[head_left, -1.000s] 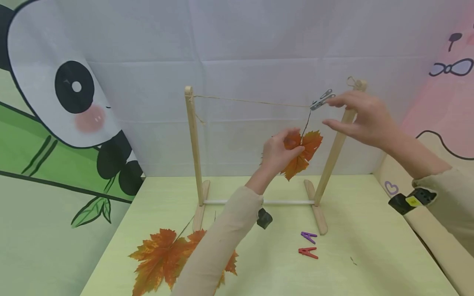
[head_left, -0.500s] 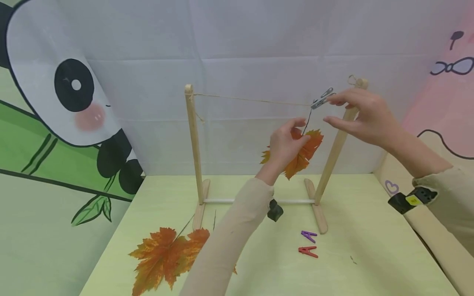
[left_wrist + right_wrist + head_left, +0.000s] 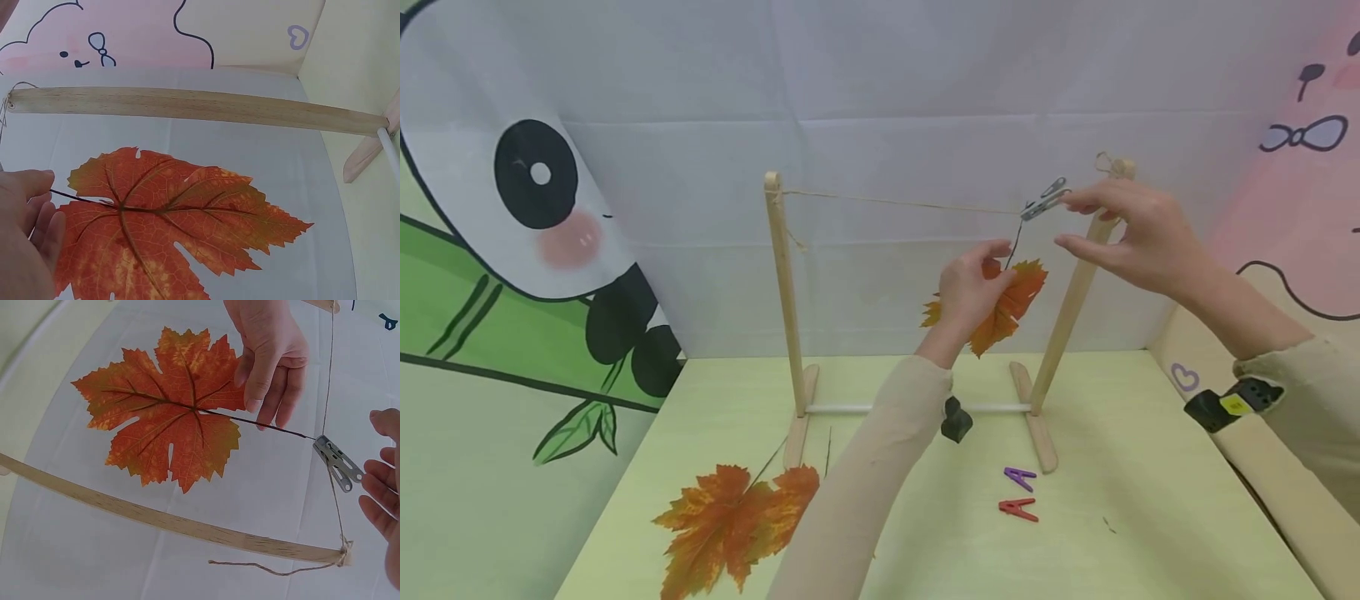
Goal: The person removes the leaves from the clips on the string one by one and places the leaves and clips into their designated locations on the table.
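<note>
A metal clothespin (image 3: 1043,202) sits on the twine (image 3: 328,375), with the dark stem of an orange maple leaf (image 3: 1006,310) in its jaws. Below it the leaf hangs, seen whole in the right wrist view. My left hand (image 3: 972,287) is at the stem just above the leaf; its fingertips reach the stem, while thumb and forefinger look apart. Beside the clothespin's handle end is my right hand (image 3: 1138,233), thumb and fingers spread with nothing between them. In the right wrist view a small gap shows between these fingers (image 3: 378,503) and the clothespin.
A wooden frame (image 3: 786,292) with two posts carries the twine. On the table (image 3: 1120,467) lie a purple clothespin (image 3: 1020,477), a red clothespin (image 3: 1018,509) and more orange leaves (image 3: 722,529), partly behind my left sleeve. A white cloth (image 3: 910,67) hangs behind.
My left hand has moved up from the leaf along its stem. My right hand stays by the clothespin, its fingers still spread. The head view has shifted slightly.
</note>
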The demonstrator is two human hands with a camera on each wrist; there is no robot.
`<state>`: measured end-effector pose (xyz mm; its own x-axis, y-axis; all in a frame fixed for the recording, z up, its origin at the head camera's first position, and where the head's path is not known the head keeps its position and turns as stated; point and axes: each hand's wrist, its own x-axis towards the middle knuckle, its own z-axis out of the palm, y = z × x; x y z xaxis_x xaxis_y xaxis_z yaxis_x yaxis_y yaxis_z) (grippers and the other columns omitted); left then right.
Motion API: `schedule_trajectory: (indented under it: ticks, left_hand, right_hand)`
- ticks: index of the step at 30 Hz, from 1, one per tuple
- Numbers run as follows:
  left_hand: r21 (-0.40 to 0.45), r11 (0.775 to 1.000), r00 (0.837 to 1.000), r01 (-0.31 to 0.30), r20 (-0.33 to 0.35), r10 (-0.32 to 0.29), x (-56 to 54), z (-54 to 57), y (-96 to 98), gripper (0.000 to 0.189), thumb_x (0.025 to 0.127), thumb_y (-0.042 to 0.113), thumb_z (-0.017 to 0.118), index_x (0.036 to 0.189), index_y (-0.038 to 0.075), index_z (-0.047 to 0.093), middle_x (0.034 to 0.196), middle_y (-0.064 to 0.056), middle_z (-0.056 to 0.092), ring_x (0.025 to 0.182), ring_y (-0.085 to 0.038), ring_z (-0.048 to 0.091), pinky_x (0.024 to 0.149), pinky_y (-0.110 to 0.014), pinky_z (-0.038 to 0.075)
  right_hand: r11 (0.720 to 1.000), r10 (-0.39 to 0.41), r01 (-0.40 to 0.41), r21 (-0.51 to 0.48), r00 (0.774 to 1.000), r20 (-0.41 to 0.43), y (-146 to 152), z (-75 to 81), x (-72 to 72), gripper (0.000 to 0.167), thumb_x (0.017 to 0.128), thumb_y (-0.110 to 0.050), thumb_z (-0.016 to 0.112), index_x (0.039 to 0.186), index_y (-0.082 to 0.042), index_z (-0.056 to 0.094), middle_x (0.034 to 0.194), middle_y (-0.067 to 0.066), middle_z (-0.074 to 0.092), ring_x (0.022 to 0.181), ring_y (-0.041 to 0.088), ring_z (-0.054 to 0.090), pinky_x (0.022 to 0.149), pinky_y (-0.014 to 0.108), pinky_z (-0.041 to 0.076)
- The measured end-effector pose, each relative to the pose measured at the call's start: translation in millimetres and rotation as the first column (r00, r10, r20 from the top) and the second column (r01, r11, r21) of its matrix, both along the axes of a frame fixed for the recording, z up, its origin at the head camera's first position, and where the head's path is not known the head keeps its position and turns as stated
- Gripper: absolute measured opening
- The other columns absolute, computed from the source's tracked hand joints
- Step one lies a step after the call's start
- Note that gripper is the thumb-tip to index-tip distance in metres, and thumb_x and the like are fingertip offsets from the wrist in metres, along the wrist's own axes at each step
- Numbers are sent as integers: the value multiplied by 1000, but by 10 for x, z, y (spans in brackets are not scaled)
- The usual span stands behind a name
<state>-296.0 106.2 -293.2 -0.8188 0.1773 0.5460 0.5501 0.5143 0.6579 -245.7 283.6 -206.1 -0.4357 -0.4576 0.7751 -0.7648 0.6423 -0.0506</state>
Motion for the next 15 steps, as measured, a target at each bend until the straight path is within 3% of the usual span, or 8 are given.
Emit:
schedule_trajectory:
  ticks: [10, 15]
  left_hand:
    - [-43, 999, 1000, -11, 13, 12, -48, 17, 40, 26, 86, 24, 62, 111, 15, 64, 100, 3, 67, 82, -9, 58, 68, -12, 42]
    - [-43, 999, 1000, -8, -27, 7, -58, 35, 67, 17, 86, 22, 63, 101, 14, 66, 93, 3, 67, 82, -7, 59, 68, -11, 41]
  right_hand:
    - [1000, -7, 6, -16, 1000, -7, 37, 15, -4, 41, 61, 3, 77, 100, 3, 65, 91, 14, 66, 79, 2, 51, 71, 7, 38]
    - [1000, -3, 2, -24, 1000, -11, 53, 22, -14, 41, 60, 4, 77, 99, 3, 65, 90, 15, 66, 79, -2, 50, 71, 6, 38]
